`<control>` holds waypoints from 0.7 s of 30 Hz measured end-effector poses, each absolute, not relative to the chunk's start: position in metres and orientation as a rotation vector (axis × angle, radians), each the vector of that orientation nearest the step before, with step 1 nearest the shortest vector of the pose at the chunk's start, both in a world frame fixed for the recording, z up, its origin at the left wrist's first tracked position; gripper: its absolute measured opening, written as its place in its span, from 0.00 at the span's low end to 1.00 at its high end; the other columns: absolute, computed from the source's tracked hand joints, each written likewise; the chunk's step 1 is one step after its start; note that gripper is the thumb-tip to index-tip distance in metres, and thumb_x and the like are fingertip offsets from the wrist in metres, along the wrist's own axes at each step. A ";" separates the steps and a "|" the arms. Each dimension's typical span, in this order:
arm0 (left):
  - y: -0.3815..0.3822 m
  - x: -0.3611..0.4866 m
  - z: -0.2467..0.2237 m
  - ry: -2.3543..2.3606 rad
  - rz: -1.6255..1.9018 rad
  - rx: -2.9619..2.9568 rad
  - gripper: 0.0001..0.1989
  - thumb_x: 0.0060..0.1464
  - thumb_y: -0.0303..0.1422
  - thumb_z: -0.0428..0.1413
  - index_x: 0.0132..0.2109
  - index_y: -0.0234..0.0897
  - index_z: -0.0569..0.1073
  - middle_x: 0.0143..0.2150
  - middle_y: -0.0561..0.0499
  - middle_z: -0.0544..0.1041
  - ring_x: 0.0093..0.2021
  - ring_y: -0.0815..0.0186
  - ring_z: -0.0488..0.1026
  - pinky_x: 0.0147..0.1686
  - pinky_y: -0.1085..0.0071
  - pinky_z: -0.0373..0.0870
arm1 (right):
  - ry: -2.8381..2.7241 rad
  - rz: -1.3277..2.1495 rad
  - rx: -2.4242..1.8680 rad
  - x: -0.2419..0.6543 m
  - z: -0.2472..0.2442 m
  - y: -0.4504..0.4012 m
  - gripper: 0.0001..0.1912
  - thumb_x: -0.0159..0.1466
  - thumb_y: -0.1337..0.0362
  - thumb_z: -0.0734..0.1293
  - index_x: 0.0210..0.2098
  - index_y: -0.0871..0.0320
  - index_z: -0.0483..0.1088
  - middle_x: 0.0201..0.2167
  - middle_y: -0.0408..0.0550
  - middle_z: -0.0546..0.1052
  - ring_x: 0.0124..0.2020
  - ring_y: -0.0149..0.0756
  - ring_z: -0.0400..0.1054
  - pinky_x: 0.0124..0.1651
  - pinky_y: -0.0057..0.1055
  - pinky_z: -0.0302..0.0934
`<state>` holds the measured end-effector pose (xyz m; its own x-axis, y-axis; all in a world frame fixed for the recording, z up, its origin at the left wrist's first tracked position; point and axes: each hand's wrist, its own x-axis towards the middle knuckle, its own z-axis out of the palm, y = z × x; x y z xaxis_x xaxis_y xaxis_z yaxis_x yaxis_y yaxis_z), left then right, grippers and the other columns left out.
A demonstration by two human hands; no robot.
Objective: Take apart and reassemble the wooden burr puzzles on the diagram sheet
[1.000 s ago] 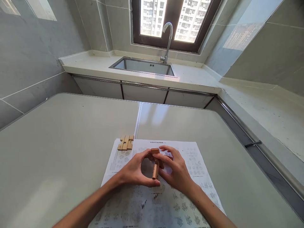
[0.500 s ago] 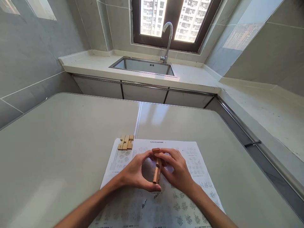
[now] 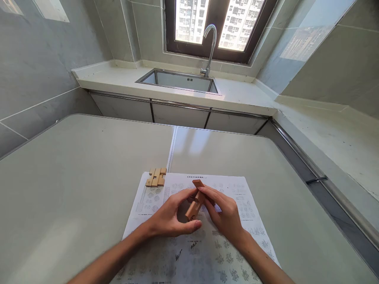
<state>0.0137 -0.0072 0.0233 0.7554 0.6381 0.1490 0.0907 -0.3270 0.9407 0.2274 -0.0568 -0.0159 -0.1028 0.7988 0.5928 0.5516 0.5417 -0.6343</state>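
Note:
Reddish-brown wooden pieces [image 3: 194,210], crossed or joined together, are held above a printed sheet [image 3: 237,244]. My right hand [image 3: 226,211] pinches them from the right, its thumb and fingertips on the wood. Curved around their left side is my left hand [image 3: 171,215], with its fingertips at the upper part of the pieces and its thumb apart below them. Several pale wooden pieces [image 3: 156,177] lie side by side on the sheet's upper left corner.
The sheet rests on a large light table [image 3: 89,169] with a seam down its middle. Beyond are a white counter [image 3: 112,81], a sink [image 3: 177,81], a tap [image 3: 211,47] and a window. A metal rail [image 3: 299,152] runs along the right.
The reddish-brown pieces have tilted, their lower end swinging left and up, and their top shifting right. My left thumb now sits slightly higher.

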 end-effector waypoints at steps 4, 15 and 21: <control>-0.010 0.016 0.024 0.598 0.585 1.906 0.13 0.72 0.40 0.50 0.52 0.37 0.73 0.50 0.44 0.79 0.51 0.57 0.75 0.55 0.61 0.72 | -1.793 0.304 -1.167 0.228 -0.010 -0.057 0.23 0.75 0.72 0.61 0.64 0.47 0.73 0.63 0.48 0.77 0.57 0.44 0.79 0.54 0.44 0.80; -0.018 0.018 0.016 0.665 0.555 2.056 0.20 0.76 0.40 0.40 0.43 0.37 0.73 0.39 0.47 0.79 0.39 0.62 0.75 0.45 0.65 0.73 | -1.761 0.151 -1.256 0.231 -0.016 -0.058 0.24 0.74 0.71 0.62 0.64 0.45 0.74 0.59 0.48 0.80 0.50 0.44 0.82 0.45 0.40 0.80; -0.029 0.022 0.008 0.556 0.527 2.361 0.17 0.73 0.33 0.43 0.35 0.38 0.68 0.31 0.51 0.75 0.31 0.66 0.70 0.43 0.65 0.70 | -1.449 0.323 -1.518 0.242 -0.021 -0.052 0.16 0.74 0.62 0.64 0.57 0.51 0.78 0.47 0.50 0.86 0.36 0.42 0.82 0.38 0.38 0.77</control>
